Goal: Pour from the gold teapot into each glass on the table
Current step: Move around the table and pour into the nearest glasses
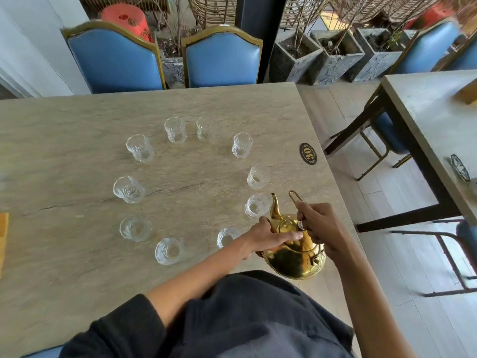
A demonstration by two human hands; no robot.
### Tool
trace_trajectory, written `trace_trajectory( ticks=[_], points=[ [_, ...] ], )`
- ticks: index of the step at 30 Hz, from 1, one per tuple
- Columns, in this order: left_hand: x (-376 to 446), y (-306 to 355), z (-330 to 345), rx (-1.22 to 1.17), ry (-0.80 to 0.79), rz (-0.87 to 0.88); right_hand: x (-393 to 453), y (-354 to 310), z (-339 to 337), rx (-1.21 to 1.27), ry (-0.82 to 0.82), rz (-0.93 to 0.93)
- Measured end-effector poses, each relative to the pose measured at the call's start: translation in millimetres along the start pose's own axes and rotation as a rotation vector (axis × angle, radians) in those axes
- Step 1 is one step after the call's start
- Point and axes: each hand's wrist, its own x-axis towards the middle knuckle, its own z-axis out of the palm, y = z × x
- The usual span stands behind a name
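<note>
From the head view, the person stands at the near right corner of the pale stone-patterned table (77, 254), holding the shiny gold metal teapot (294, 257) above that corner. The right hand (322, 228) is curled round the thin wire loop handle (295, 197), and the left hand (271, 236) lies across the lid with fingers fairly straight, pressing it rather than gripping. The curved spout (275, 205) points at the nearest clear cut-glass tumbler (255, 205), its tip just beside that rim. Ten such glasses stand upright in a ring, all looking empty as far as I can tell, so I judge the pouring is only starting with this first one. The next move calls for tipping the pot forward while the lid is held down, keeping the spout over the small mouth of the glass, then stepping on to the neighbour further back (258, 177) or the one to the left (227, 237). The table's right edge runs close by the pot, next to an oval black number plaque (308, 153); the ring's middle is open, and the far glasses will need a long reach toward the blue padded chairs (219, 63).
</note>
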Motion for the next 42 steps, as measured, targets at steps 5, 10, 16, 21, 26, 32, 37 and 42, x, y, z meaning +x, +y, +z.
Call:
trace_trajectory(
  ticks=[5,10,16,21,26,32,37,42],
  points=[
    [14,19,-10,-0.041,0.039,0.000,15,-22,-8,-0.027,-0.028,-0.062],
    [29,38,-19,-0.094,0.082,-0.027,40,-40,-18,-0.071,-0.049,-0.074],
    [44,54,-17,-0.217,0.084,-0.059,70,-52,-28,-0.204,-0.067,-0.090],
    [50,61,-7,-0.319,0.091,-0.059,88,-60,-33,-0.335,-0.087,-0.095],
    [52,66,-6,-0.357,0.122,-0.054,100,-59,-37,-0.348,-0.106,-0.099],
    [54,70,-7,-0.377,0.146,-0.044,109,-61,-37,-0.374,-0.126,-0.091],
    [51,72,-6,-0.376,0.156,-0.033,111,-60,-37,-0.383,-0.141,-0.108],
    [47,73,-7,-0.370,0.149,-0.033,111,-57,-36,-0.383,-0.136,-0.113]
  ],
)
